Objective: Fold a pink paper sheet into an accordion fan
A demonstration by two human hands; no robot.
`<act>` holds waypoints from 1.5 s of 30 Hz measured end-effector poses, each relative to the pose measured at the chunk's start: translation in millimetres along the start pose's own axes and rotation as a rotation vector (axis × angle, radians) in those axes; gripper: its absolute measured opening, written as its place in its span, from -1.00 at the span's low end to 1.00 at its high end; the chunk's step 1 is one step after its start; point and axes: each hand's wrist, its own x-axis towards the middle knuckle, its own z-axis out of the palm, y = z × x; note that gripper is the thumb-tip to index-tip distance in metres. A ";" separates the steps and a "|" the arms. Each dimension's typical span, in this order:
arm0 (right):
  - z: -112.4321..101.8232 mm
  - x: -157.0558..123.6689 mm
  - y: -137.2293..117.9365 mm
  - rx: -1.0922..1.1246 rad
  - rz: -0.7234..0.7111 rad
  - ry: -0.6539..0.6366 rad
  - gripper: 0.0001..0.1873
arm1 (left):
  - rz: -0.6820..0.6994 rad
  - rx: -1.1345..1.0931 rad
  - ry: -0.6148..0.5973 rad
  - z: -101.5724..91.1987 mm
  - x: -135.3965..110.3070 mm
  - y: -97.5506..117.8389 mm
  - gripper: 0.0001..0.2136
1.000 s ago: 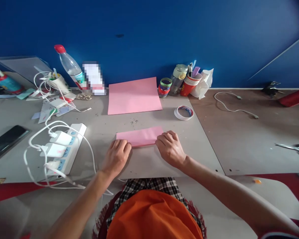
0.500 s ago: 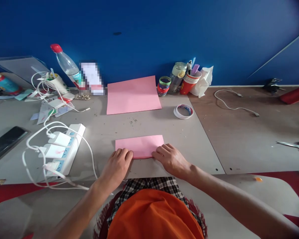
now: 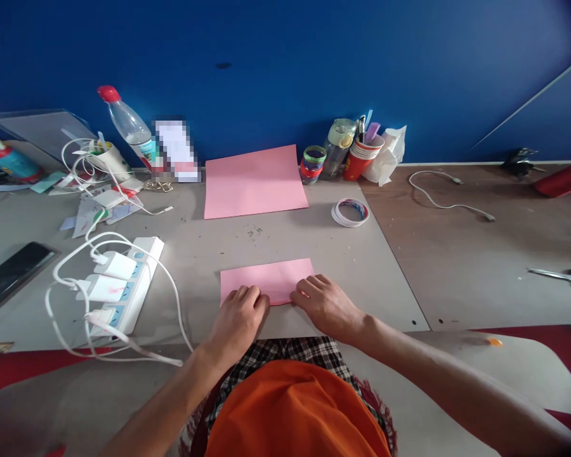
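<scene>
A folded pink sheet of paper lies near the front edge of the table, its layered fold facing me. My left hand has its fingers curled over the near edge, left of the middle. At the near right corner, my right hand pinches the same edge between thumb and bent fingers. The fingertips of both hands are partly hidden. Farther back, a larger pink sheet leans slightly up against the blue wall.
On the left stand a power strip with looped white cables and a black phone. A tape roll lies right of the middle. Bottles, a red cup and a jar line the wall. Scissors rest far right.
My left hand has slid to the right along the near edge of the folded paper, closer to my right hand. The right hand and the paper have hardly moved.
</scene>
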 end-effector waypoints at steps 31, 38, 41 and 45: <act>-12.7 39.2 -4.8 0.317 0.314 -0.274 -0.85 | -0.177 -0.230 -0.168 -7.5 15.5 -8.1 -0.83; -16.1 46.3 -0.1 0.296 0.270 -0.366 -0.80 | -0.115 -0.121 -0.196 -8.9 15.5 -6.2 -0.81; -18.9 48.2 -0.6 0.272 0.261 -0.399 -0.78 | -0.100 -0.093 -0.191 -7.5 14.2 -5.4 -0.81; -23.4 50.1 -2.2 0.208 0.226 -0.411 -0.77 | -0.094 -0.077 -0.198 -6.6 13.8 -4.6 -0.80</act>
